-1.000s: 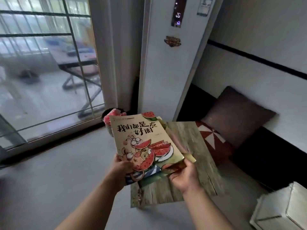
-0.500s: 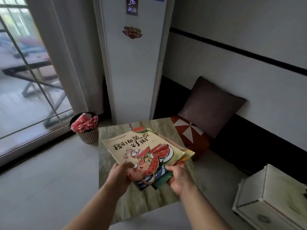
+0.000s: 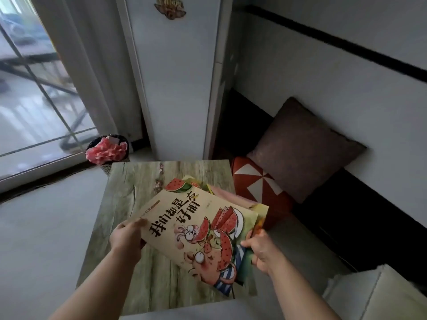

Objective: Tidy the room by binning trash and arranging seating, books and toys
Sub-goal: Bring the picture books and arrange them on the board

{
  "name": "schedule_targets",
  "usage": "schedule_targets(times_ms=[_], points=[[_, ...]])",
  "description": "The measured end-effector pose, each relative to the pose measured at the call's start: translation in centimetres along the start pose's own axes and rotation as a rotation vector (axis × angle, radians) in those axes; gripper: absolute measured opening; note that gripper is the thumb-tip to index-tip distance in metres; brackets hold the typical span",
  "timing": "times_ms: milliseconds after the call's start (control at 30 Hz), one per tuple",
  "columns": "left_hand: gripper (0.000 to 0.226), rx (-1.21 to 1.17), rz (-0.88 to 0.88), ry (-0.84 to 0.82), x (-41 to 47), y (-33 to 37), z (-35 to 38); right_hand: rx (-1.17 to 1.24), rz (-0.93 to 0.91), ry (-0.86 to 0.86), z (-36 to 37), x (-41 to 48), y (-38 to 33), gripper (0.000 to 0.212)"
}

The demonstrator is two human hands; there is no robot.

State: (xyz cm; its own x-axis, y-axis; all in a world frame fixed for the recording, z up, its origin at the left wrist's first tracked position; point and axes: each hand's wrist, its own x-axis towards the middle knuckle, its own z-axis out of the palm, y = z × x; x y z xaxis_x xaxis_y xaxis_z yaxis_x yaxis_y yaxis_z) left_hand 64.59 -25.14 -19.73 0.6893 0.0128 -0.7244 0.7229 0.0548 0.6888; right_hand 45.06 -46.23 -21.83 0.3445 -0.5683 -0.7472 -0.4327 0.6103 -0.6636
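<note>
Wood-grain table (image 3: 138,181) lies directly beneath your fingers. Picture books (image 3: 196,227), fanned stack, sit between both hands; contact with tabletop unclear. Left hand (image 3: 127,237) grips far-left corner, thumb on cover; right hand (image 3: 261,250) pinches near-right edge. Long axis slants from left fingers toward right. Next, judge: square stack, lower flat.

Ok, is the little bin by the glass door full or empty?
Full: pink crumpled material heaps above the rim of the bin. What lies beneath it cannot be told.
</note>
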Motion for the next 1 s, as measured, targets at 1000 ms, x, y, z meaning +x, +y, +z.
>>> schedule_targets(times_ms=[1000], points=[[0.057, 0.347, -0.204, 0.358, 21.3, -15.6, 6.5, -0.522, -0.081, 0.200, 2.4, 26.1, 5.6, 0.081]])
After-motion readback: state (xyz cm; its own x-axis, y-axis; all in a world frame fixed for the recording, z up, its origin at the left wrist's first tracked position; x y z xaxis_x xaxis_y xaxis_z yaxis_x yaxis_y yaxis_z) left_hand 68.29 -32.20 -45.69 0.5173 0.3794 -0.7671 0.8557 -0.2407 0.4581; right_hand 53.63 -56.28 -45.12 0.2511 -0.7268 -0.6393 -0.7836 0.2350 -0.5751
